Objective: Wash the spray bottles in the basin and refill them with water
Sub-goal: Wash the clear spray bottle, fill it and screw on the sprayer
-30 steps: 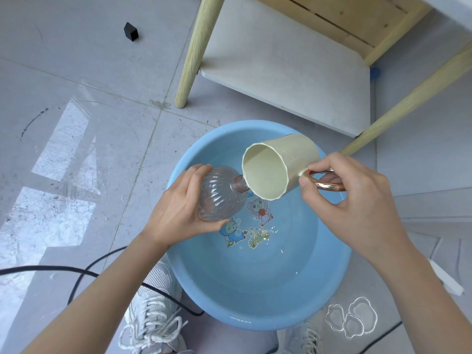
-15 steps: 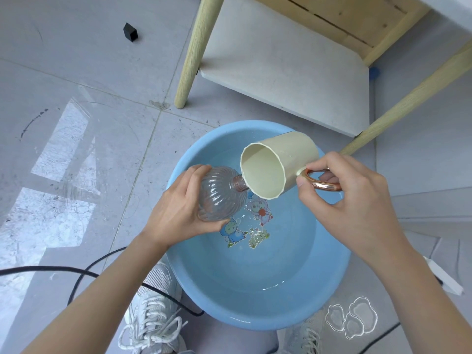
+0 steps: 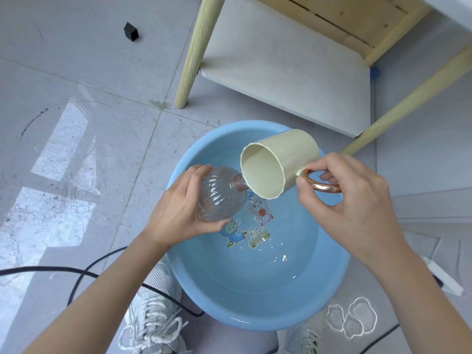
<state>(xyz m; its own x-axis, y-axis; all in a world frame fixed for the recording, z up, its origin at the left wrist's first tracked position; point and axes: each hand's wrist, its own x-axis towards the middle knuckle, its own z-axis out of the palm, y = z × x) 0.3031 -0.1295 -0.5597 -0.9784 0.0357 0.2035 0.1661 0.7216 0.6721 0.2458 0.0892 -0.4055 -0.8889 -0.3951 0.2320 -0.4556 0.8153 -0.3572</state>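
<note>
Floor [image 3: 76, 72] of pale grey tile runs under everything. A low white shelf [image 3: 281, 67] on light wooden legs stands at the far side, and one leg [image 3: 196, 47] comes down just beyond the basin, clear of the work. The blue basin [image 3: 255, 325] sits on the floor between the person's shoes [image 3: 150, 312], with shallow water [image 3: 268, 264] over the cartoon print on its bottom.

Both hands are above it. The left hand [image 3: 176, 210] cups the round belly of the clear ribbed bottle [image 3: 219, 195] from the left and below, fingers curled round it. The right hand [image 3: 352, 200] grips the copper-coloured handle [image 3: 324, 186] of the cream cup [image 3: 286, 159], with the thumb on the near end of the ring.

The bottle lies nearly on its side. Its long axis runs from the left palm up and to the right, so its threaded neck [image 3: 239, 182] points straight at the cup. The cup is tipped far over, mouth facing left and toward the camera, with the lower left of its rim right at the neck. The bottle's opening is hidden behind that rim, so whether they touch cannot be told. No water shows inside the cup, so the pour looks about spent. The bottle would likely need raising toward upright to keep what it holds.

Nothing stands between the hands. A black cable [image 3: 76, 270] crosses the floor near the basin's left side, and a small black block [image 3: 130, 31] lies well apart at the far left.
</note>
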